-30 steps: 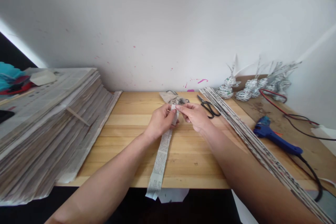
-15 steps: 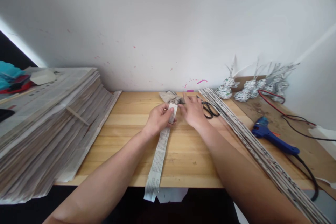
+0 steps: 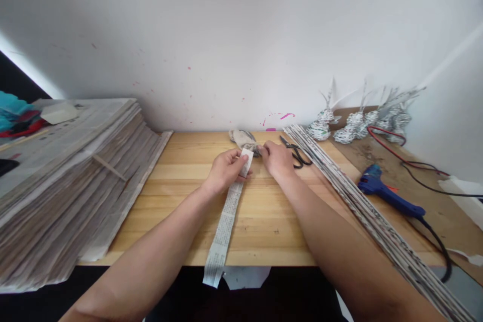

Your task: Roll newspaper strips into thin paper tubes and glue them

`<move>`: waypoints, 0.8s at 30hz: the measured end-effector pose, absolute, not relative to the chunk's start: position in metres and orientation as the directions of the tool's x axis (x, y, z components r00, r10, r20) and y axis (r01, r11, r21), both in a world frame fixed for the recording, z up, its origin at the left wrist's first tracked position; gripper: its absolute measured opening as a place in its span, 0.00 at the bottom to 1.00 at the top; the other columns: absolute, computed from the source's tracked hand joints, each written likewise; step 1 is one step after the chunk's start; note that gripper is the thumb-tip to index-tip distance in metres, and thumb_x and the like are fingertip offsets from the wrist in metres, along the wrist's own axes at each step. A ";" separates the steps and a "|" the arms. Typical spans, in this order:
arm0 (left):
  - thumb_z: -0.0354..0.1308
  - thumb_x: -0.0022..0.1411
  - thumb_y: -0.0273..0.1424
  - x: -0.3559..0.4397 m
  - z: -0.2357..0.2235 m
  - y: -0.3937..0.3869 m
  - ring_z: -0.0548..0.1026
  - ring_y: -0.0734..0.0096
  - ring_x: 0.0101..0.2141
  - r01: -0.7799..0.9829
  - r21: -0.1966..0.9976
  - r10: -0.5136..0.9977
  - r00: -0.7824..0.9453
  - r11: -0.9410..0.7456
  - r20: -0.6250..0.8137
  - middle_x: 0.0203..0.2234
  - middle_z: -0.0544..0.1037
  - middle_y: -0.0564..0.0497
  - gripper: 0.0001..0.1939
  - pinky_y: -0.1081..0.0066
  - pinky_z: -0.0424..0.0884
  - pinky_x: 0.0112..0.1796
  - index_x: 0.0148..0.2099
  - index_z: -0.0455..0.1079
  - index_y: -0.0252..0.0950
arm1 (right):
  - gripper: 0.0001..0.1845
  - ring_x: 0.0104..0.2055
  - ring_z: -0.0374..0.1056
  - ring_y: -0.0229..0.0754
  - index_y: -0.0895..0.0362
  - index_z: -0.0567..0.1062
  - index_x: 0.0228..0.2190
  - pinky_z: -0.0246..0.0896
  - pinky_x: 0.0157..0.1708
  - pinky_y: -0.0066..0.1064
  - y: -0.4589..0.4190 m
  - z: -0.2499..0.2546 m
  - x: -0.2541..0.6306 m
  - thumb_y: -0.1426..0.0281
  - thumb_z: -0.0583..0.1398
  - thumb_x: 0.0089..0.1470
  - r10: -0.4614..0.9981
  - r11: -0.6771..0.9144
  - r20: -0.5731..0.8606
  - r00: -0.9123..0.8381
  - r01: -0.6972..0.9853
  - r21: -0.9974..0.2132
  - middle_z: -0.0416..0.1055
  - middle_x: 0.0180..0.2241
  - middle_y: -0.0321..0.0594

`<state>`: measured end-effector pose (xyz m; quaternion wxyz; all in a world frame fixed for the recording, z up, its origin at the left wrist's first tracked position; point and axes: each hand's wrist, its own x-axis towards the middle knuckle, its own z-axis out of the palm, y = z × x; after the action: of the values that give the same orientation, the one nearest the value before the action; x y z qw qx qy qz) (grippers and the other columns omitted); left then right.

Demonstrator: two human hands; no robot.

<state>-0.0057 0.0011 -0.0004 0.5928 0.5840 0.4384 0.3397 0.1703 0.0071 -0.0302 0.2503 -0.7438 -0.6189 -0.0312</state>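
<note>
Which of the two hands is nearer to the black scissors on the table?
The right hand, just left of the scissors, its fingers at the crumpled cloth. The left hand is farther left, holding the paper strip.

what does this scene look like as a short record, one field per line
left hand: pinches a printed paper strip near its upper end
right hand: fingers at the crumpled cloth, grip unclear
strip's lower end: past the near edge of the wooden table
right of right hand: scissors, then paper rods
far right: blue glue gun
back right: wound paper figures
left side: newspaper stack
</note>
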 end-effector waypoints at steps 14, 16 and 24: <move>0.62 0.56 0.45 -0.007 0.001 0.006 0.78 0.69 0.24 0.010 0.998 0.944 0.321 0.070 -0.069 0.22 0.77 0.51 0.18 0.74 0.73 0.23 0.35 0.69 0.33 | 0.21 0.27 0.65 0.37 0.58 0.79 0.32 0.55 0.25 0.27 -0.009 -0.012 0.163 0.52 0.64 0.48 0.996 0.049 0.054 0.065 0.072 -0.996 0.75 0.28 0.41; 0.61 0.56 0.46 -0.007 0.000 0.007 0.78 0.69 0.24 0.020 0.999 0.946 0.321 0.045 -0.049 0.23 0.78 0.50 0.19 0.75 0.73 0.24 0.35 0.69 0.34 | 0.21 0.27 0.64 0.36 0.57 0.79 0.32 0.53 0.23 0.26 -0.014 -0.008 0.159 0.53 0.66 0.46 1.000 0.004 0.004 0.008 0.008 -1.000 0.74 0.30 0.40; 0.60 0.57 0.47 -0.007 -0.006 0.005 0.77 0.69 0.23 0.071 0.994 0.941 0.335 -0.081 0.052 0.22 0.77 0.49 0.19 0.76 0.70 0.23 0.36 0.71 0.34 | 0.19 0.24 0.57 0.33 0.58 0.79 0.26 0.45 0.20 0.27 -0.019 -0.004 0.150 0.54 0.68 0.43 0.999 0.011 0.009 0.041 -0.045 -0.999 0.66 0.23 0.34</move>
<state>-0.0070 0.0047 -0.0058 0.5386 0.6145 0.4117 0.4035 0.1504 -0.0190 -0.0038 0.5238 -0.4963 -0.4806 0.4984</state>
